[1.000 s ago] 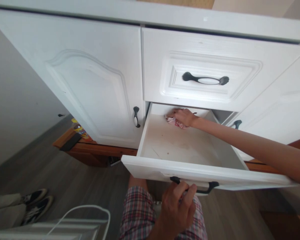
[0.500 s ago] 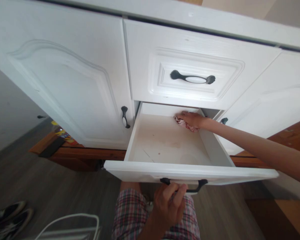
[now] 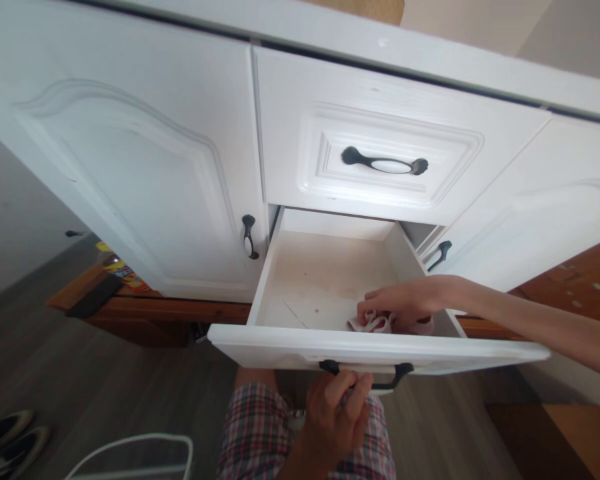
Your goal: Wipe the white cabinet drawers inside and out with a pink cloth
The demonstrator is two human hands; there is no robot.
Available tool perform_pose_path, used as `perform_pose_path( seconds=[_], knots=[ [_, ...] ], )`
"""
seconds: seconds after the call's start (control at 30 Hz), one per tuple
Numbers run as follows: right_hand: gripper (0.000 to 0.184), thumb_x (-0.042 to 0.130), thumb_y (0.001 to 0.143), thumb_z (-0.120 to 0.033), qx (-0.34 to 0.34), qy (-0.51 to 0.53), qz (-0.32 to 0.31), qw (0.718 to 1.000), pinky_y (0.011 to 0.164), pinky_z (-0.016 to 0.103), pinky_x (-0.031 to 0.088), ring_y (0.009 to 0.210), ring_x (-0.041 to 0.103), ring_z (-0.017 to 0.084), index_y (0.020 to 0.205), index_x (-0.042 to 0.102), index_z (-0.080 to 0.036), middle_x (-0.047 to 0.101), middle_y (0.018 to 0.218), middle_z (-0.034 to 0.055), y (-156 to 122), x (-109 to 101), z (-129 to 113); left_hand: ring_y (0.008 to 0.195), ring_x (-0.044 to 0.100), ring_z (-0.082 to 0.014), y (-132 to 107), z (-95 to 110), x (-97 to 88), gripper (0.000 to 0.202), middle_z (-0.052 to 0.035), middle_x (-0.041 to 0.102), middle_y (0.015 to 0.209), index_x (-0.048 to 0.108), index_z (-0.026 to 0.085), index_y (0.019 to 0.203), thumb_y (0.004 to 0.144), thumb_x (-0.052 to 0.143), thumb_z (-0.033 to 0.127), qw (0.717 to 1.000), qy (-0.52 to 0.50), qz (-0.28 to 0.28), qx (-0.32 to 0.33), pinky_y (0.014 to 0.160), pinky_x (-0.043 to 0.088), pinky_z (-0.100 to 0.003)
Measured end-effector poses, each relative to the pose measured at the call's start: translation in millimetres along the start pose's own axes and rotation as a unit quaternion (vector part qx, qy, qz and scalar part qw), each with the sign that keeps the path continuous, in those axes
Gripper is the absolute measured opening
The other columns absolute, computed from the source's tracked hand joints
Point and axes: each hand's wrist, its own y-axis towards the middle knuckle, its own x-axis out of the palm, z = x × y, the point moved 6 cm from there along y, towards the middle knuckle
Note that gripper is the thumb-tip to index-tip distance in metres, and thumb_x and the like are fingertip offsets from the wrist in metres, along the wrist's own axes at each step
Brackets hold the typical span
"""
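Note:
A white drawer (image 3: 300, 267) is pulled out of the white cabinet. Inside it, near the front right, my right hand (image 3: 403, 305) is closed on a crumpled pinkish cloth (image 3: 373, 323), pressed against the drawer's bottom. Faint brownish stains, a small dark spot and a thin scratch-like line mark that bottom. My left hand (image 3: 337, 410) has its fingers hooked round the black drawer handle (image 3: 390, 379) at the front panel.
Above is a shut drawer with a black and white handle (image 3: 385, 162). Cabinet doors (image 3: 130, 187) flank it. A yellow-labelled bottle (image 3: 123, 268) stands low at left on a wooden ledge. Dark shoes (image 3: 13, 440) and a white metal frame (image 3: 135, 440) are on the floor.
My right hand has drawn the cloth from the drawer's back right corner toward its front. My left hand stays on the handle, and the view has shifted slightly.

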Motion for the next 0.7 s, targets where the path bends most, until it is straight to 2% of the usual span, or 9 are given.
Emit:
perform_pose_path(
  seconds=[0.1, 0.2, 0.3, 0.37, 0.43, 0.5, 0.6, 0.7],
  knots=[
    [0.059, 0.063, 0.085, -0.015, 0.007, 0.006, 0.001, 1.0, 0.068, 0.028, 0.047, 0.099, 0.067, 0.022, 0.142, 0.069, -0.028, 0.064, 0.126, 0.0095, -8.9, 4.9, -26.7, 0.097, 0.071, -0.0154, 0.9, -1.0, -1.0, 0.028, -0.0056, 0.065, 0.112, 0.073, 0.017, 0.123, 0.111, 0.049, 0.009, 1.0, -0.003, -0.01, 0.0, 0.086, 0.058, -0.027],
    [0.05, 0.059, 0.093, -0.015, -0.064, -0.008, 0.058, 0.996, 0.08, 0.031, 0.049, 0.101, 0.068, 0.021, 0.141, 0.069, -0.026, 0.066, 0.13, 0.0107, -11.5, -6.9, -51.8, 0.097, 0.072, -0.0155, 1.6, -1.2, -2.3, 0.03, -0.0061, 0.067, 0.113, 0.073, 0.018, 0.125, 0.113, 0.047, 0.011, 1.0, 0.001, -0.012, 0.004, 0.087, 0.059, -0.027],
    [0.044, 0.058, 0.092, -0.013, -0.126, -0.017, 0.16, 0.979, 0.082, 0.031, 0.047, 0.099, 0.067, 0.02, 0.134, 0.065, -0.023, 0.068, 0.127, 0.0097, -3.0, -33.5, -60.7, 0.099, 0.073, -0.0158, 1.1, -0.3, -3.8, 0.031, -0.0062, 0.069, 0.113, 0.073, 0.019, 0.128, 0.111, 0.049, 0.01, 1.0, 0.005, -0.011, 0.007, 0.09, 0.06, -0.027],
    [0.038, 0.06, 0.09, -0.015, -0.106, 0.0, 0.251, 0.962, 0.078, 0.031, 0.046, 0.092, 0.065, 0.02, 0.128, 0.059, -0.022, 0.07, 0.111, 0.0066, 10.9, -58.0, -51.0, 0.1, 0.073, -0.0159, 0.5, 0.3, -3.9, 0.031, -0.0066, 0.069, 0.113, 0.073, 0.019, 0.129, 0.111, 0.049, 0.01, 1.0, 0.005, -0.017, 0.004, 0.091, 0.06, -0.027],
    [0.037, 0.062, 0.092, -0.021, -0.039, 0.041, 0.341, 0.938, 0.073, 0.032, 0.046, 0.083, 0.063, 0.022, 0.127, 0.052, -0.022, 0.066, 0.094, 0.0026, 30.7, -83.2, -32.4, 0.1, 0.074, -0.016, 0.0, 0.3, -3.7, 0.032, -0.0072, 0.07, 0.113, 0.073, 0.018, 0.13, 0.112, 0.047, 0.01, 1.0, 0.004, -0.022, -0.004, 0.09, 0.06, -0.027],
    [0.042, 0.066, 0.091, -0.024, 0.033, 0.087, 0.424, 0.901, 0.073, 0.035, 0.05, 0.082, 0.064, 0.024, 0.129, 0.047, -0.023, 0.065, 0.092, 0.0024, 54.4, -105.4, -14.6, 0.1, 0.074, -0.0161, -0.1, -0.1, -3.4, 0.033, -0.0075, 0.07, 0.113, 0.072, 0.018, 0.131, 0.113, 0.046, 0.012, 1.0, 0.005, -0.021, -0.008, 0.089, 0.06, -0.027],
    [0.055, 0.071, 0.086, -0.024, 0.094, 0.154, 0.522, 0.834, 0.085, 0.042, 0.058, 0.098, 0.069, 0.03, 0.134, 0.045, -0.022, 0.069, 0.113, 0.0117, 97.1, -129.1, -2.7, 0.097, 0.073, -0.0162, 1.0, -0.5, -2.7, 0.033, -0.0069, 0.07, 0.113, 0.072, 0.018, 0.131, 0.112, 0.047, 0.011, 1.0, 0.001, -0.013, 0.0, 0.088, 0.06, -0.028],
    [0.062, 0.071, 0.081, -0.019, 0.106, 0.192, 0.577, 0.787, 0.094, 0.049, 0.063, 0.11, 0.071, 0.033, 0.138, 0.045, -0.023, 0.062, 0.14, 0.0204, 142.4, -144.5, -9.3, 0.094, 0.073, -0.0161, 1.7, 0.9, -1.8, 0.032, -0.0058, 0.07, 0.11, 0.072, 0.018, 0.13, 0.11, 0.048, 0.009, 1.0, -0.007, -0.01, 0.005, 0.088, 0.059, -0.029]
  ],
)
